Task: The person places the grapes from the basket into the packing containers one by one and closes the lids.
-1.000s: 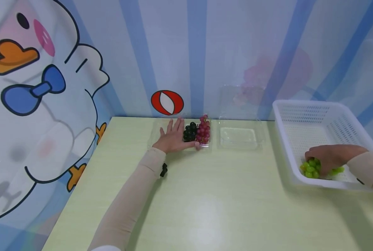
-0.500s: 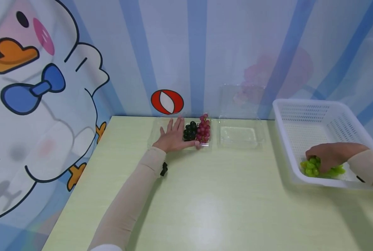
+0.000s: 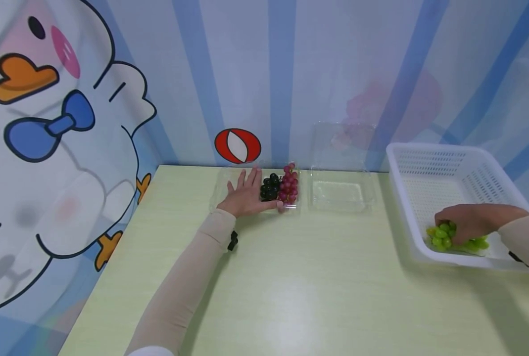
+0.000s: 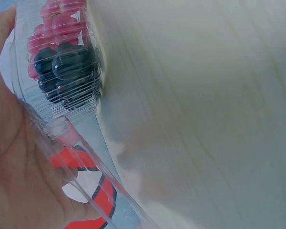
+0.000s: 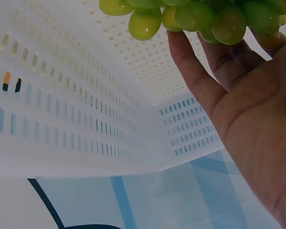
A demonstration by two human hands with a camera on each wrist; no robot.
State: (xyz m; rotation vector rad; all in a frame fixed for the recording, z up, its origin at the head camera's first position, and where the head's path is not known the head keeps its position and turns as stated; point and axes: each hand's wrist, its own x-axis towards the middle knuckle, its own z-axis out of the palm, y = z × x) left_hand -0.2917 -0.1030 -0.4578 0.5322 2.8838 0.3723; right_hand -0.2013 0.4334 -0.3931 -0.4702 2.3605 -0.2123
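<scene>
In the head view, my left hand [image 3: 245, 195] lies with spread, straight fingers across an opened clear plastic box [image 3: 294, 208]. Inside that box sit a bunch of black grapes [image 3: 270, 187] and a bunch of red grapes [image 3: 288, 185], side by side. The left wrist view shows the palm [image 4: 24, 157] against the box's clear plastic near its lid. At the right, my right hand [image 3: 473, 222] reaches into a white basket [image 3: 400, 198] and grips a bunch of green grapes [image 3: 441, 236]. The right wrist view has its fingers [image 5: 195, 67] under the grapes; the thumb is hidden.
A second clear plastic box [image 3: 341, 193] stands between the first box and the basket, its lid raised against the printed backdrop [image 3: 246, 59]. The pale table [image 3: 300, 282] meets the backdrop along its far edge. The basket has raised, perforated walls.
The view shifts slightly. My left hand stays on the box, and my right hand keeps hold of the green grapes in the basket with barely any movement.
</scene>
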